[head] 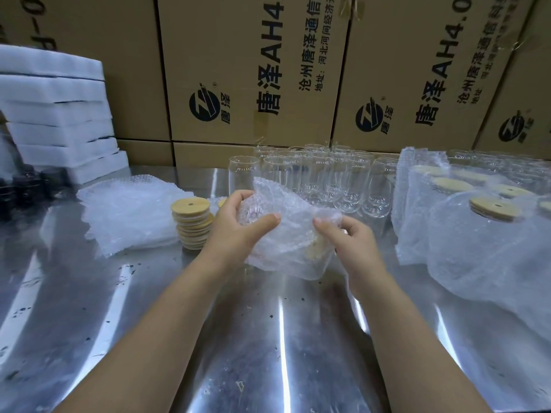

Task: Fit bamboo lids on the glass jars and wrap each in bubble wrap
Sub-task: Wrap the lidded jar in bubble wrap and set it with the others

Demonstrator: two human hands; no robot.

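A jar wrapped in bubble wrap (286, 239) lies tilted between my hands above the steel table (268, 338); its bamboo lid shows faintly through the wrap at the lower right. My left hand (238, 225) grips the wrapped jar's upper left end, thumb across the front. My right hand (348, 236) pinches the wrap's edge on the right. A stack of bamboo lids (192, 223) stands just left of my left hand. Several bare glass jars (313, 177) stand behind. Loose bubble wrap sheets (131, 213) lie at the left.
Wrapped, lidded jars (477, 228) crowd the table's right side. White foam trays (56, 114) are stacked at the far left, with dark small jars (29, 186) in front of them. Printed cardboard boxes (253, 70) form a wall behind the table.
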